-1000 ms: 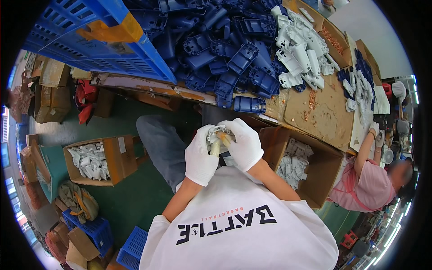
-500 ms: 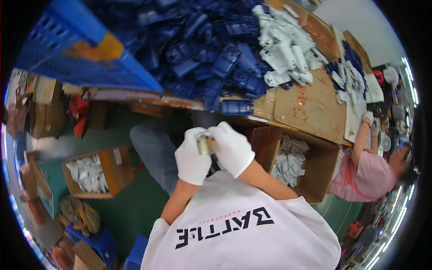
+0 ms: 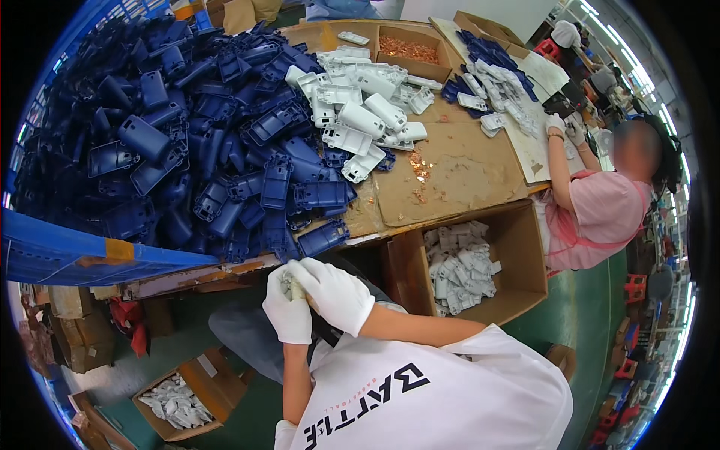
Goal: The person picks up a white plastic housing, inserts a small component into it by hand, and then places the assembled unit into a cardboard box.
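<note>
Both my hands wear white gloves and are close together at the front edge of the table. My left hand and my right hand are closed around a small pale greyish part, mostly hidden by the fingers. Just beyond them, a blue plastic housing lies at the table's edge. It belongs to a large heap of blue housings on the left. A pile of white plastic housings adjoins the heap on its right.
A shallow cardboard box holds small copper-coloured pieces; more lie loose on the cardboard sheet. A carton of white parts stands at right, another carton at lower left. Blue crate wall borders the heap. A co-worker in pink works at right.
The view has shifted, bringing more of the table and heap into sight. My hands are now nearer the table edge, and my right hand lies further over the held part.
</note>
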Tool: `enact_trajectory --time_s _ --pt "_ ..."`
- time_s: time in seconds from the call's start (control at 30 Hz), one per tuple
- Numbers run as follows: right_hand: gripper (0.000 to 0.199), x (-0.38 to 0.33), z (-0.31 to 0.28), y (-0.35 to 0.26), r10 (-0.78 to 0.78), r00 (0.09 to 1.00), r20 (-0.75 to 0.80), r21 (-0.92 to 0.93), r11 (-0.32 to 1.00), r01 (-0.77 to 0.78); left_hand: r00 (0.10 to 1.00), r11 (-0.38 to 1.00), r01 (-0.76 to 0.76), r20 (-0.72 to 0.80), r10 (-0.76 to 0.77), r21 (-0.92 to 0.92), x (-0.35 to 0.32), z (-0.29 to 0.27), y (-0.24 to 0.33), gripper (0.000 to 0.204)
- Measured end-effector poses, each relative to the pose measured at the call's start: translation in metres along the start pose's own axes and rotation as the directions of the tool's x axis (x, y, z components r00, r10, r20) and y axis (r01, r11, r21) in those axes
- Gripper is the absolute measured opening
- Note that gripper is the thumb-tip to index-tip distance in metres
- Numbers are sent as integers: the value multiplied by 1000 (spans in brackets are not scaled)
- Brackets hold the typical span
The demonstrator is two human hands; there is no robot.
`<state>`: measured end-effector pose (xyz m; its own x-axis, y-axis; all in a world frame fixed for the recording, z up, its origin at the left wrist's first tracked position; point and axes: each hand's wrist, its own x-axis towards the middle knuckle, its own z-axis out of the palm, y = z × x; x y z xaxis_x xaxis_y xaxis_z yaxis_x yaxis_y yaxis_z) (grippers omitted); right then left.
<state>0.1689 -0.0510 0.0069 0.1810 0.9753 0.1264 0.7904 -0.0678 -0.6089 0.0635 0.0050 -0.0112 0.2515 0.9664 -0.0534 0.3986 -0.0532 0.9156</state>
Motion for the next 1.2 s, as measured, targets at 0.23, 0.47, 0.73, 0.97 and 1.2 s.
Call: enact_trajectory --time_s 0.23,0.47,0.73,0.97,1.2 --pt "49 -5 -1 8 -126 992 -25 -51 991 124 975 852 206 173 -138 -481 -4 -10 -8 32" --pt "37 -7 7 11 -143 986 90 -55 987 149 958 787 286 171 -229 -547 -11 -16 -7 35" --pt "42 -7 11 4 -151 983 106 -18 988 153 983 899 185 58 -177 -397 -13 -20 -10 31" --pt "47 -10 17 3 -120 987 104 1 993 120 990 925 142 44 -135 -351 -14 -20 -9 33" --pt "50 -13 13 -1 -100 990 104 10 995 100 993 936 121 39 -115 -330 -15 -19 -5 32"
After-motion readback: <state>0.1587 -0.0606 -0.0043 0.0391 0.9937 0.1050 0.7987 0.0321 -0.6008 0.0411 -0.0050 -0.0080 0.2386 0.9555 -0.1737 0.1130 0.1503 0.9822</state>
